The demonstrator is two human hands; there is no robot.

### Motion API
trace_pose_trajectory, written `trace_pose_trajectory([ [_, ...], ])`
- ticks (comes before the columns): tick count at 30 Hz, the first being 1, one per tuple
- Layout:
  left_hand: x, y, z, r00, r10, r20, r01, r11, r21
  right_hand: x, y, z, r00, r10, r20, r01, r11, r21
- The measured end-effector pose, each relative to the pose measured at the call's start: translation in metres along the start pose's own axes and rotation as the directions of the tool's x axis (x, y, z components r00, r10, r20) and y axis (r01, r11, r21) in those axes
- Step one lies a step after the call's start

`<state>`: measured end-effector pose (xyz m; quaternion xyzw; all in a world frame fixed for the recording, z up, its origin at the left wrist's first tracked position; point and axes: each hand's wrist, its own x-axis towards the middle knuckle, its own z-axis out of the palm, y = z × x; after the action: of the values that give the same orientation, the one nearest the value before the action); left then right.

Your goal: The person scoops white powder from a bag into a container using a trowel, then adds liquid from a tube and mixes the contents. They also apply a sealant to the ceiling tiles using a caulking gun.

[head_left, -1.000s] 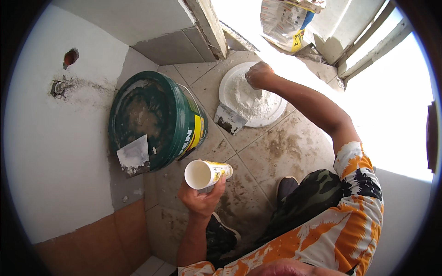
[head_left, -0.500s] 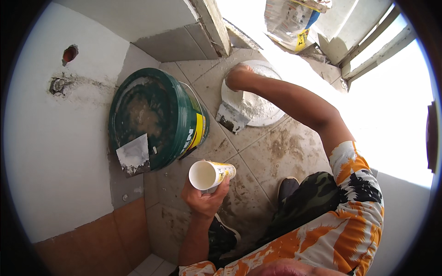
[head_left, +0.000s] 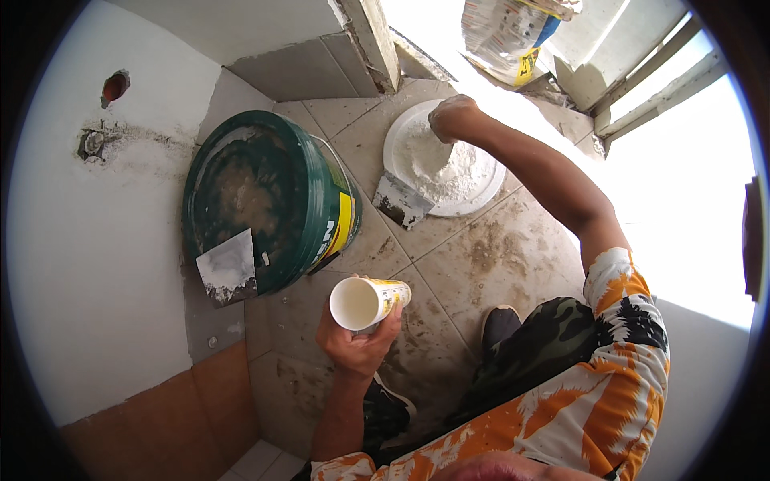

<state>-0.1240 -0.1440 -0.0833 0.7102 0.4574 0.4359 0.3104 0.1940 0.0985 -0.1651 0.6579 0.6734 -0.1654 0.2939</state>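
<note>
My left hand [head_left: 358, 343] is wrapped around a white paper cup [head_left: 354, 304] with yellow printing, its mouth facing up toward me. The cup's pale inside shows, but I cannot tell what, if anything, is in it. Farther off, my right hand [head_left: 457, 118] is closed above the far right of a round white dish [head_left: 391, 152]. White powder [head_left: 439, 164] lies heaped in this dish, just under the fist. Whatever those fingers may hold is hidden. At the dish's near left rim rests a flat metal scraper blade [head_left: 403, 202], smeared with white.
A green lidded bucket [head_left: 249, 200] stands left against the wall, with another powder-smeared metal blade [head_left: 228, 268] on its lid edge. Beyond the dish, a plastic sack [head_left: 501, 40] stands by the bright doorway. The tiled floor [head_left: 473, 256] is stained. A wooden post [head_left: 373, 44] rises at the back.
My right hand has moved to the right across the dish, uncovering more of the white powder. My left hand keeps the cup in about the same place.
</note>
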Motion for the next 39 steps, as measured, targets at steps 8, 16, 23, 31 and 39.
trace_pose_trajectory([
  [8, 0.006, 0.0, 0.008, 0.999, 0.038, 0.007, -0.038, 0.999, 0.002, -0.003, 0.022, 0.03, 0.99, -0.04, -0.133, 0.044, 0.999, 0.03],
  [16, 0.007, 0.0, 0.003, 0.998, 0.06, 0.006, -0.06, 0.998, 0.025, -0.029, 0.023, 0.01, 0.981, -0.07, -0.183, 0.073, 0.997, 0.009],
  [23, 0.006, -0.001, 0.001, 0.999, 0.038, -0.009, -0.038, 0.999, -0.01, -0.024, 0.063, 0.029, 0.976, 0.024, -0.218, -0.026, 1.0, -0.009],
  [31, 0.005, 0.004, 0.006, 1.0, -0.011, 0.004, 0.011, 0.999, -0.049, 0.0, 0.035, 0.026, 0.961, -0.151, -0.233, 0.127, 0.985, -0.117],
  [39, 0.022, 0.013, -0.001, 0.998, 0.05, 0.026, -0.052, 0.995, 0.082, -0.008, -0.004, -0.007, 0.913, -0.196, -0.357, 0.093, 0.953, -0.287],
])
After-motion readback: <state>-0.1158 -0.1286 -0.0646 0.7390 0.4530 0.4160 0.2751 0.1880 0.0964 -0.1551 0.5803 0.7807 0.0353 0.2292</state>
